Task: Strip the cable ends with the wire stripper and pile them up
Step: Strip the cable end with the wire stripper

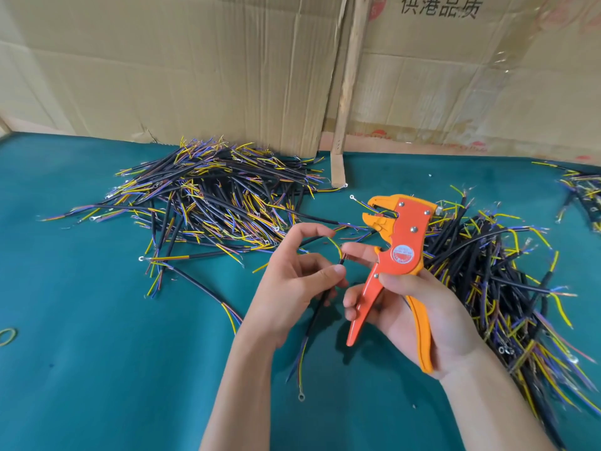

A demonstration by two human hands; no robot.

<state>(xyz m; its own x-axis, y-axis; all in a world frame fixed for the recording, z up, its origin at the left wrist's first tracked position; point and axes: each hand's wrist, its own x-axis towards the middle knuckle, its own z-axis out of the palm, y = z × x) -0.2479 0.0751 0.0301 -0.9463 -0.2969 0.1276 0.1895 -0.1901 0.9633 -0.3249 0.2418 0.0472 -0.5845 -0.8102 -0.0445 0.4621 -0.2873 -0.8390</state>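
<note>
- My left hand (pixel 294 275) pinches one black cable (pixel 320 304) near its top, so the coloured wires stand free for the tool.
- My right hand (pixel 419 307) grips the orange wire stripper (pixel 395 252), mouth parted, just right of the cable.
- Heaps of cables lie far left (pixel 208 196) and right (pixel 494 271) on the green worktop (pixel 97 353), within reach.

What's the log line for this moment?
left hand: pinches cable | right hand: grips stripper | piles: both sides

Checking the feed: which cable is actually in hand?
The black-sheathed cable pinched in the left hand, its ring-terminal end dangling; all others lie in piles on the green cloth.
</note>
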